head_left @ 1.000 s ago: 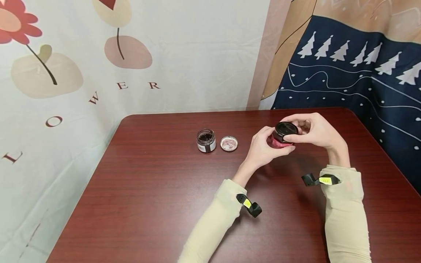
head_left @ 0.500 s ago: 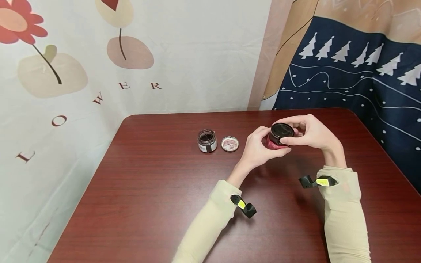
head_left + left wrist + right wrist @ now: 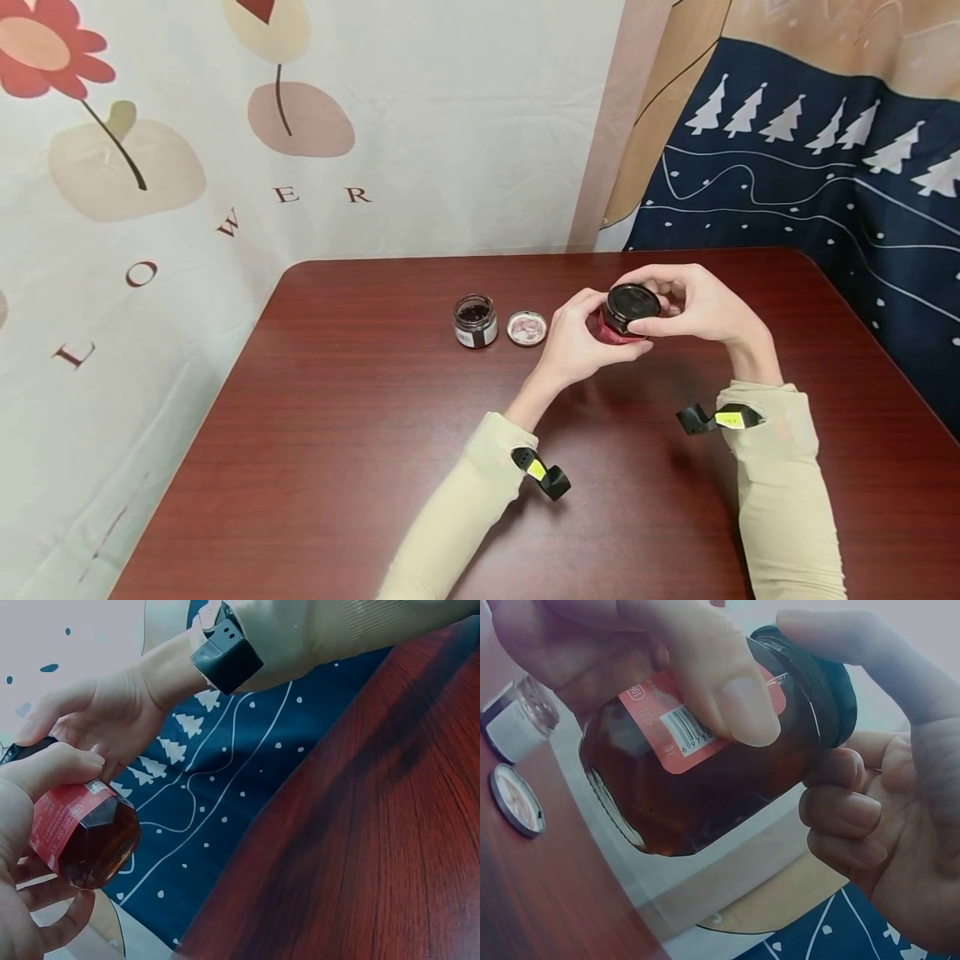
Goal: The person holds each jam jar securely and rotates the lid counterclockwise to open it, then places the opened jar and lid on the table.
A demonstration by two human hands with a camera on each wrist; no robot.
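We're seeing the left grip and right grip shifting the capped jar leftward over the table; the left grip is now showing just beside the loose lid, narrowing the earlier gap.

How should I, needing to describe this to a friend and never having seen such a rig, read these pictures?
There is no machine doing the work here, just a person's two bare hands. The widest picture comes from a camera worn on the head, looking forward and down. The other two come from cameras worn on the left and right wrists.

The left hand holds a jar with a red label above the table, while the right hand grips its black lid, which sits on the jar. On the table stand an open jar and, beside it, a loose lid.
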